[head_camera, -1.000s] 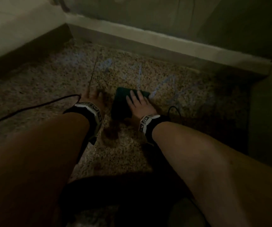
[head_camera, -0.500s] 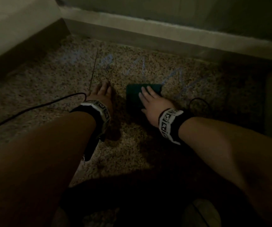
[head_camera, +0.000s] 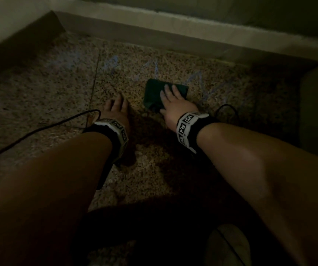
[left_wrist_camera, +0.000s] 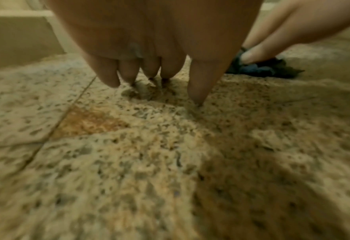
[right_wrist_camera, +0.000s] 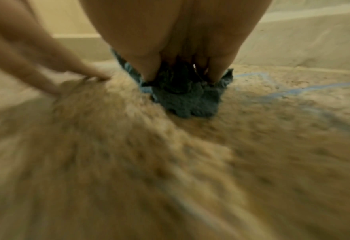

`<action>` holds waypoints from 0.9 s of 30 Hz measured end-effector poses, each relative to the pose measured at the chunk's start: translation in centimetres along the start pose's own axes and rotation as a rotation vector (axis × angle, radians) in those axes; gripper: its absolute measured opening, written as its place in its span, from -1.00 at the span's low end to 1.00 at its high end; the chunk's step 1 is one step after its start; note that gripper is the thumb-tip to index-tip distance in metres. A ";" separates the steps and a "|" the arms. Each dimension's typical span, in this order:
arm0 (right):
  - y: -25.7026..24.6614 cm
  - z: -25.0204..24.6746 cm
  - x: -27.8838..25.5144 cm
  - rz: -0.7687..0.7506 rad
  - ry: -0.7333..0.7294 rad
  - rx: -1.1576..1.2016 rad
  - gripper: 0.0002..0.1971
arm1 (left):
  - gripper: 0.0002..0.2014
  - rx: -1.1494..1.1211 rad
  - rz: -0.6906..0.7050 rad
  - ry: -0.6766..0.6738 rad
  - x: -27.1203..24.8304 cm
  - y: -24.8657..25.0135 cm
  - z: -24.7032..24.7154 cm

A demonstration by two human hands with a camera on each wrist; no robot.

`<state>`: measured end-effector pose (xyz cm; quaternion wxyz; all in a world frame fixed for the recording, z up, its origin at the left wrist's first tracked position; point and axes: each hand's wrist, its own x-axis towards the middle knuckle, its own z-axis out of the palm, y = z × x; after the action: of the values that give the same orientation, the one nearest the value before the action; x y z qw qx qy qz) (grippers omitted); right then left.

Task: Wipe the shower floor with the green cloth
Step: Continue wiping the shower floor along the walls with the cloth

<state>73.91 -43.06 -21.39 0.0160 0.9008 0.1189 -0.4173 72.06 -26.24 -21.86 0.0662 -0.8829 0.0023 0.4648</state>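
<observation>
1. step in hand: mid-wipe, i'd say. right hand [head_camera: 175,104] lies flat on the green cloth [head_camera: 154,93], fingers [head_camera: 170,90] straight and slightly spread, pressing it to the shower floor [head_camera: 173,160], not curled round it.
2. cloth is folded/bunched, on the floor just right of the left hand and a bit nearer the back curb [head_camera: 192,29]. in the right wrist view the cloth [right_wrist_camera: 188,100] pokes out under the palm and looks more blue-green.
3. left hand [head_camera: 116,110] holds nothing; fingers [left_wrist_camera: 198,84] apart, tips propped on bare floor beside the cloth, prob. as a brace.
4. next move, my guess: push the cloth fwd/right over the pale blue streaks [head_camera: 194,78] just beyond it, keeping pressure down so it doesn't bunch or slip from under the palm.
5. floor: speckled tan stone, a grout line [head_camera: 95,81] left of the left hand, an orange-brown stain [left_wrist_camera: 87,121] near the left fingertips. progress hard to tell; streaks remain.
6. room: v. dim, low curb along back + left, wall above. black cable [head_camera: 39,129] trails off the left wristband across the floor; could snag.
</observation>
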 end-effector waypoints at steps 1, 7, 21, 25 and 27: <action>0.4 0.4 -0.5 -0.023 0.001 -0.013 -0.41 | -0.07 -0.002 0.006 0.014 0.0 0.1 0.1; 3.5 4.1 -3.5 -0.073 -0.047 -0.083 -0.41 | -0.27 -0.041 0.048 0.068 -0.9 2.7 0.1; 4.0 1.6 -1.3 0.016 0.087 0.096 -0.42 | 0.10 0.192 -0.031 -0.002 -1.1 7.0 -1.2; 5.9 3.7 -3.1 -0.037 0.042 -0.010 -0.42 | 0.00 0.130 0.009 0.027 -0.7 6.2 -0.5; 6.6 4.6 -3.9 -0.039 0.023 -0.063 -0.40 | -0.13 0.123 0.037 0.058 -0.4 5.9 -0.2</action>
<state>69.56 -50.82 -21.92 0.0345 0.9021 0.1498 -0.4031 71.57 -32.11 -22.12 0.1116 -0.8901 0.0493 0.4392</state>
